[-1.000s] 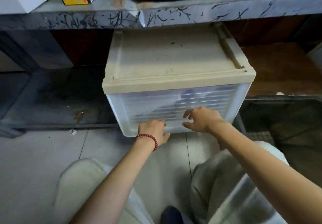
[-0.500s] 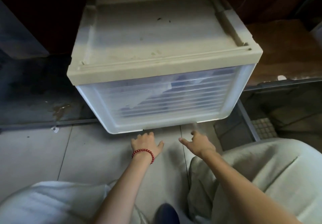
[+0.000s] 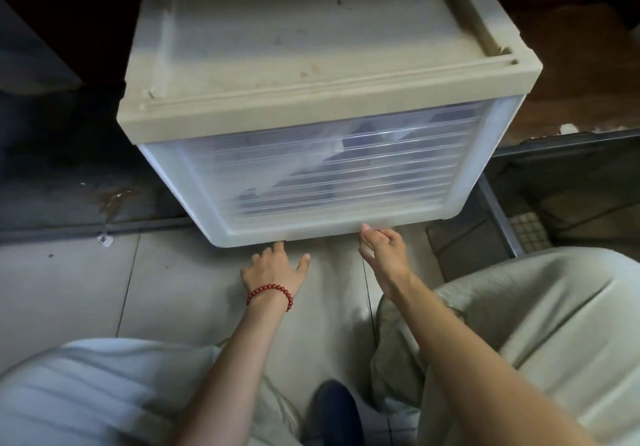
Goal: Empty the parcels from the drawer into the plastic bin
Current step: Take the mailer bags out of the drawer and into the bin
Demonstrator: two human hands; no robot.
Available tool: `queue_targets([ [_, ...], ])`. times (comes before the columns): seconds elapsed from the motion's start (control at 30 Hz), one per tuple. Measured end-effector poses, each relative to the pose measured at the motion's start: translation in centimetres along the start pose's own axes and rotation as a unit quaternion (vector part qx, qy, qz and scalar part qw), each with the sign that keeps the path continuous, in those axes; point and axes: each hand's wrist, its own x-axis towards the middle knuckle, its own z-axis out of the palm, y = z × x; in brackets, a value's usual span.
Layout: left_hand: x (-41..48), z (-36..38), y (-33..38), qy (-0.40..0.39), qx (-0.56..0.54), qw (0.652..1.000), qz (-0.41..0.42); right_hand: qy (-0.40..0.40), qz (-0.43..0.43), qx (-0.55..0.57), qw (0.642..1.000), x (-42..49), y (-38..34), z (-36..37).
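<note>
Down off the drawer [image 3: 214,182] front, now at its bottom lip: left grip [image 3: 273,269] and right grip [image 3: 382,251], fingers loosely spread, nothing held. Behind that clouded front, parcels [image 3: 332,168] inside, drawer shut; likely readying a pull.

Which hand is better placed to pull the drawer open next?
Probably the right hand: its fingertips touch the bottom lip of the drawer; the left hand barely reaches it.

Both hands reached the drawer's [image 3: 329,171] lower front edge: left hand [image 3: 273,269] just below it, right hand [image 3: 384,251] touching it; parcels [image 3: 346,154] showed dimly inside.
</note>
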Motion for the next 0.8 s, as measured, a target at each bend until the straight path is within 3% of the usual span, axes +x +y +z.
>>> queue_targets([
  [0.2,-1.9,-1.3,-1.8,-0.003,-0.039,0.996,-0.076,0.011,-0.015,0.043,0.999,-1.9,0.6,-0.2],
  [0.47,-6.2,-2.0,-4.9,0.053,-0.251,0.945,-0.201,0.025,-0.065,0.057,0.996,-6.0,1.1,-1.6],
  [0.6,-7.9,-2.5,-5.8,0.132,-0.334,0.923,-0.138,0.016,-0.11,0.065,0.992,-8.0,1.2,-2.4],
  [0.8,-10.8,-4.9,-6.5,0.196,-0.295,0.934,-0.039,0.039,-0.212,0.074,0.974,-11.8,1.4,-2.7],
])
